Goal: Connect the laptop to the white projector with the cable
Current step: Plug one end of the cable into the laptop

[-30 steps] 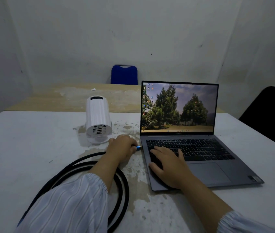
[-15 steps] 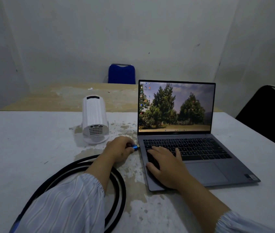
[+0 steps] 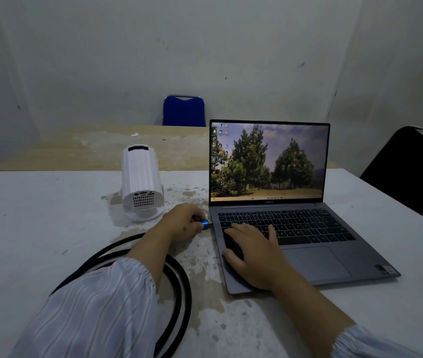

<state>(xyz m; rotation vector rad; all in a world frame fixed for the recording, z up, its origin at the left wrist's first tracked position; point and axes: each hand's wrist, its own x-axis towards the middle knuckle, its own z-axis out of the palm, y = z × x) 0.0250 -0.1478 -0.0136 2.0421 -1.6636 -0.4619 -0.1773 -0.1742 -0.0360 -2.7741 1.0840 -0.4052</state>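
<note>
A grey laptop [image 3: 316,259] stands open on the white table [image 3: 37,228], its screen showing trees. My left hand [image 3: 182,223] grips the cable's blue plug [image 3: 204,224], whose tip touches the laptop's left edge. The black cable [image 3: 179,288] lies coiled under my left forearm. My right hand [image 3: 254,257] rests flat on the left side of the keyboard and palm rest. The white projector [image 3: 142,182] sits just left of the laptop, its vented back with ports facing me.
A blue chair [image 3: 184,111] stands behind a bare wooden table [image 3: 96,148] at the back. A black chair [image 3: 412,166] stands at the right, close to the table's edge. Walls close in behind and on both sides.
My left hand has pushed the blue plug slightly right, up against the laptop's left edge. My right hand has stayed on the keyboard.
</note>
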